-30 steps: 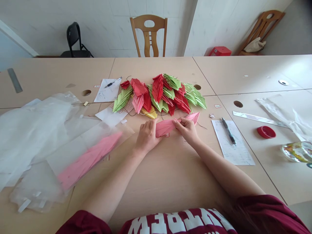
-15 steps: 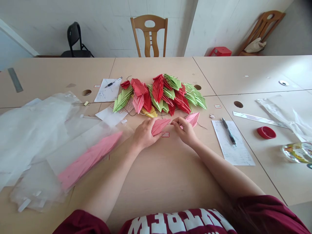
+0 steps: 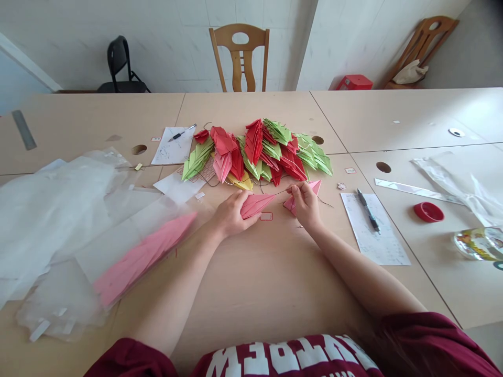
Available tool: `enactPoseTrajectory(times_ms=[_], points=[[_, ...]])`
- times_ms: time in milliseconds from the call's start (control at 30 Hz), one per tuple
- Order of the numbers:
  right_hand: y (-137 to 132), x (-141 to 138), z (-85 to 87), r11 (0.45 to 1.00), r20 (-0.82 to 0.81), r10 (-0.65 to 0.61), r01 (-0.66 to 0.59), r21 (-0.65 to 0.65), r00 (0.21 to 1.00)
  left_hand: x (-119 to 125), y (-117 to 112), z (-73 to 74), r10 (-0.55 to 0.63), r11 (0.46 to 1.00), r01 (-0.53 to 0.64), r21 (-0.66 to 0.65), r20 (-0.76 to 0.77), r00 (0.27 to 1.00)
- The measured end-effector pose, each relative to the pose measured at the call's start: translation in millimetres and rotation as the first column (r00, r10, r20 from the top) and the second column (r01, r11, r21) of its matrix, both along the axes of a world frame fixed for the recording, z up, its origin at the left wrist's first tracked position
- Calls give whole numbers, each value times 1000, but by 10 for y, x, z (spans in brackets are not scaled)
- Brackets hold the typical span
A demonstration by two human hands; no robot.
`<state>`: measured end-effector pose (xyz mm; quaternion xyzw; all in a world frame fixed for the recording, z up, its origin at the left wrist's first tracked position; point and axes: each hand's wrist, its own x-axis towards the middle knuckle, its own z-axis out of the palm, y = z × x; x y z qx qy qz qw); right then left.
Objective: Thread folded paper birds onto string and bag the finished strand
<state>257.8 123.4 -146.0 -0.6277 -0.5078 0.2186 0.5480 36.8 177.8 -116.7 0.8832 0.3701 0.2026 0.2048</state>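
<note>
My left hand rests on the table with its fingers closed on a pink folded paper stack. My right hand pinches a second pink folded paper stack a short way to the right. A thin thread runs between the two stacks. A small red-edged tag lies on the table between my hands. Just beyond them sits a pile of red, green, pink and yellow folded paper pieces.
Clear plastic sleeves cover the left, one holding a long pink stack. A paper sheet with a pen, a ruler, a red lid and a bottle lie right. Chairs stand beyond the table.
The single pink stack held by both hands has been pulled into two parts. My right hand moved its part right and away, and a thread now shows between them.
</note>
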Motion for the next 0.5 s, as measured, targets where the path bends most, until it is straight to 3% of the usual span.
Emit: enactPoseTrajectory(times_ms=[167,300,400,500], points=[[-25,-33,58,1000,56,21,-21,1,998,-49,27,32,36,999,-35,29,-47,998],[6,142,221,973,212,224,-204,-112,951,-143,92,54,10,997,-4,74,-89,996],[19,439,386,919,397,386,-313,-239,833,-186,130,41,31,988,-7,156,-155,987],[-32,703,503,874,589,485,-345,-342,647,-156,126,20,114,962,-69,263,-159,981]])
